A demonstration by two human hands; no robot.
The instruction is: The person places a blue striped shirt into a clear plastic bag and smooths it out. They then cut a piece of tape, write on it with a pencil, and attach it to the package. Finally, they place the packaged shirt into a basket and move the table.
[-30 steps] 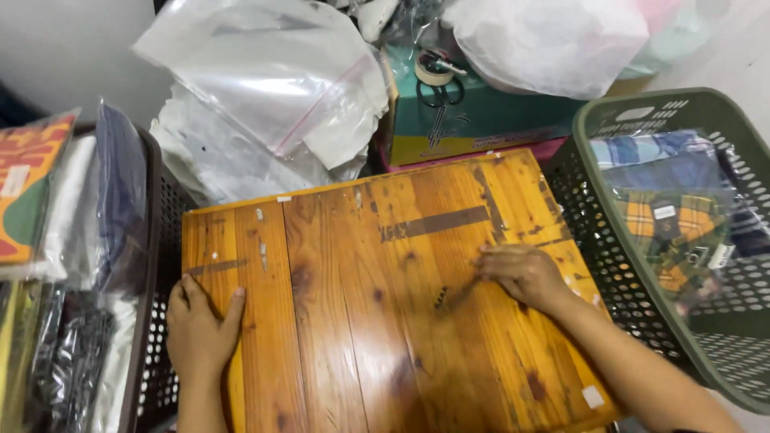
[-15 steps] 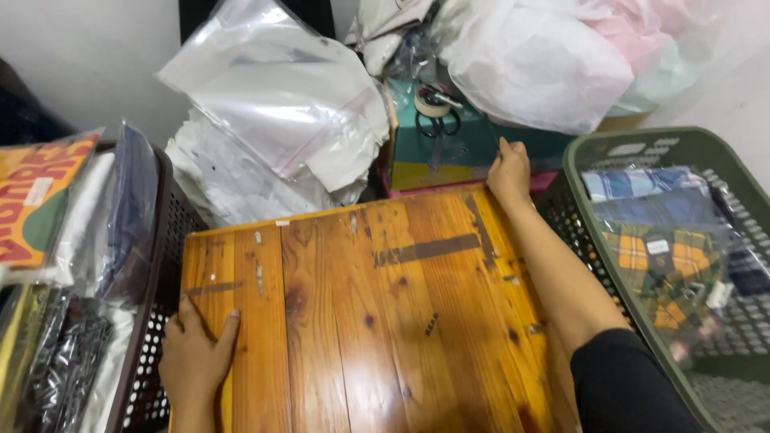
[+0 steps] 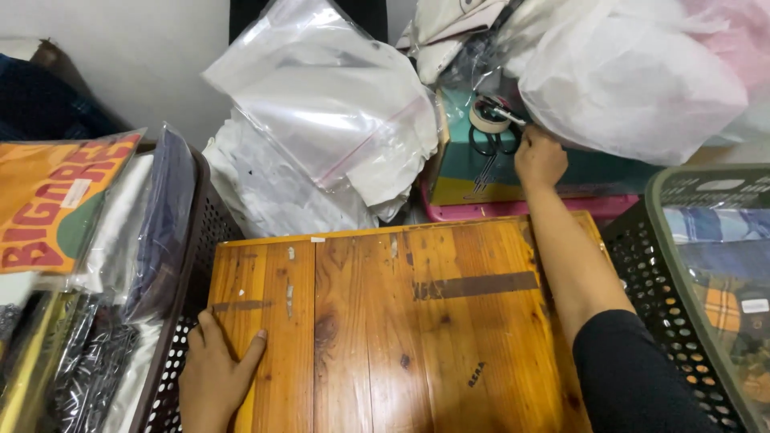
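Flat and open, the left hand [image 3: 215, 377] presses the wooden board [image 3: 401, 321] at seven o'clock. Across the board toward one o'clock, the right hand [image 3: 539, 159] stretches forearm-long to black-handled scissors [image 3: 484, 144] beside a tape roll [image 3: 488, 117] on the teal box [image 3: 513, 178]; fingers curl there, nothing lifted yet, grasp unclear.

A: How many views?

B: One, head-worn. It sits above the near edge of the wooden worktop [image 3: 401, 321] and looks steeply down and forward, toward 12 o'clock.

A: Range?

B: Close. The worktop fills the lower middle and is cut off at 6. The white wall [image 3: 144, 72] shows at 11, the green basket [image 3: 682, 265] is clipped at 3, and stacked bagged clothes [image 3: 72, 208] run off at 9.

A: Overlap?

B: No second view to share with.
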